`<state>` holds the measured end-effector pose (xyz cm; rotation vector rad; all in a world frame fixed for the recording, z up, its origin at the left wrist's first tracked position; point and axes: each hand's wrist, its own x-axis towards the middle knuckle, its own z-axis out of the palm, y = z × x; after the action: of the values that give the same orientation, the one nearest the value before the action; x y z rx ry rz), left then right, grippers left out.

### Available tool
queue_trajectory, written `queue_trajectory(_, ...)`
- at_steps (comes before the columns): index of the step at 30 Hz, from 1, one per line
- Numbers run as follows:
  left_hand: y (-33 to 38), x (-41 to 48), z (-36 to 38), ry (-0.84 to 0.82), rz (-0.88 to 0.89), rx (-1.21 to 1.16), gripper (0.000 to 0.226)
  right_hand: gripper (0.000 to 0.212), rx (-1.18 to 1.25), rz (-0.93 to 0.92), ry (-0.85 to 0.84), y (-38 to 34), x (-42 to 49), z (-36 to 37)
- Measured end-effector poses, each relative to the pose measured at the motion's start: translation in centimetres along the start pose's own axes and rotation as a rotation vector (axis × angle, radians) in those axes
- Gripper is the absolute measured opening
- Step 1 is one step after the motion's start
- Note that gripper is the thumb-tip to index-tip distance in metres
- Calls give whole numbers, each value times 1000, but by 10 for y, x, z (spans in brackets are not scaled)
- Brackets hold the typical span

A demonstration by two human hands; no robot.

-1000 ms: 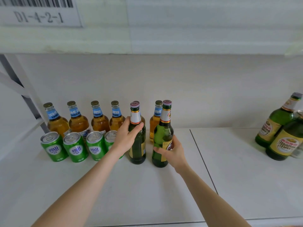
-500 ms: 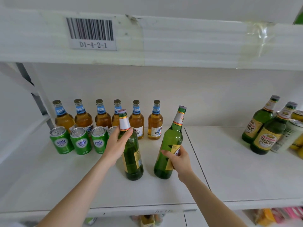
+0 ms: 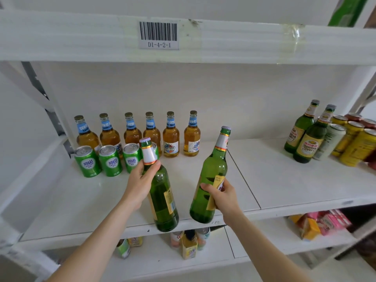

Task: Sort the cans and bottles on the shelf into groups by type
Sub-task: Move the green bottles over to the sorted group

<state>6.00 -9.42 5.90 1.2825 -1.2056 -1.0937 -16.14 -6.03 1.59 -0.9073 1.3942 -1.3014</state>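
**Step in hand: transfer of two tall green bottles.** The left hand gripped the left green bottle at its shoulder, just under the white neck label, with the fingers curled round the glass. The right hand held the right green bottle at its body label, thumb in front and the other fingers wrapped behind. Both bottles were tilted, their tops leaning apart, and their bases hung over the front edge of the shelf (apparently lifted clear, though contact could not be ruled out). Both forearms reached forward from below, roughly parallel. At rear left stood a row of amber bottles with green cans just in front. At far right, two similar green bottles stood beside yellow cans. The likely next move was to carry the pair rightward to that group, which called for righting them and setting them down without knocking their neighbours.
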Motion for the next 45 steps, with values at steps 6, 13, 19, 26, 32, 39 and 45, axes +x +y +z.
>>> queue_trajectory(6,11,-20,18,-47,5,39,28,28,-56,-33,13,4,-20,-22)
queue_trajectory(13,32,-39,66,-86,71,70,23,28,-44,-58,16,-7,-23,-72)
queue_trajectory(19,43,-60,129,-91,110,99,38,29,-68,-72,-1,-20,-24,-145)
queue_trajectory(26,51,-91,212,-119,125,104,27,32,-81,-95,0,-33,-27,-231)
queue_trajectory(32,54,-87,274,-173,136,124,29,38,-90,-83,62,-33,-8,-291)
queue_trajectory(39,55,-49,344,-199,151,137,25,33,-59,-104,123,-45,44,-347)
queue_trajectory(45,59,-18,403,-203,181,163,22,29,-23,-90,113,-59,84,-394)
